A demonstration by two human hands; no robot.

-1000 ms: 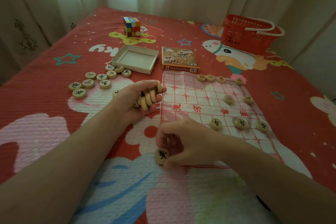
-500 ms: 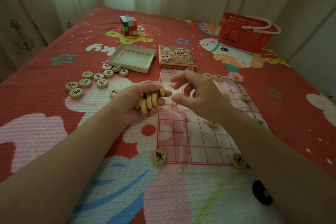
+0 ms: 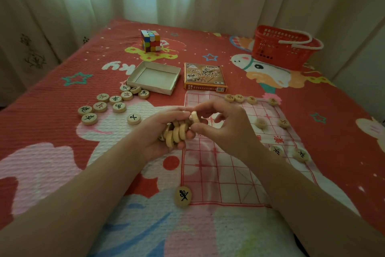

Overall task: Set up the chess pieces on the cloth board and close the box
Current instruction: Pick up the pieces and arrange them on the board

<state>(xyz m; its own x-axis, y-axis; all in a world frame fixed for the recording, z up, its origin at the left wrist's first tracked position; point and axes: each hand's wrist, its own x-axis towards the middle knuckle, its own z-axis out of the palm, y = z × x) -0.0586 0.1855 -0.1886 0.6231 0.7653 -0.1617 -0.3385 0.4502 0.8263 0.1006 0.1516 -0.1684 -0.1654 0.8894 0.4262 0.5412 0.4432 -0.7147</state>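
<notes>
— Gripping a stack, that's your left hand [image 3: 162,133]: your fingers curl round a row of round wooden pieces [image 3: 177,133] stood on edge, side by side, held above the bedspread [image 3: 52,115] at the left edge of the cloth board [image 3: 218,175].

— And your right hand [image 3: 227,129] meets it there. Your thumb and forefinger pinch the end piece [image 3: 194,116] at the far end of that row, and your other fingers are loosely bent above the board. Whether that piece touches its neighbour or sits apart from it, I cannot tell.

— Look at the board's near left corner: one black-marked piece [image 3: 183,196] lies flat there, face up.

— On your right half of the board, four pieces make a far row [image 3: 239,98]. Nearer you come a middle pair [image 3: 261,123] and then a near pair [image 3: 301,154]. Your right forearm covers part of the grid, so what lies under it is hidden.

— Off the board to your left, a scatter of loose pieces [image 3: 115,99] lies face up on the bedspread, several of them touching.

— Just beyond that scatter sits the box tray [image 3: 154,77], open side up. The printed lid [image 3: 205,77] lies flat beside it on the right, apart from it, right at the board's far edge. So your box is not closed.

— At the far end of the bed you have a colour cube [image 3: 150,40] on the left and a red basket [image 3: 285,50] with white handles on the right, well apart from each other.
</notes>
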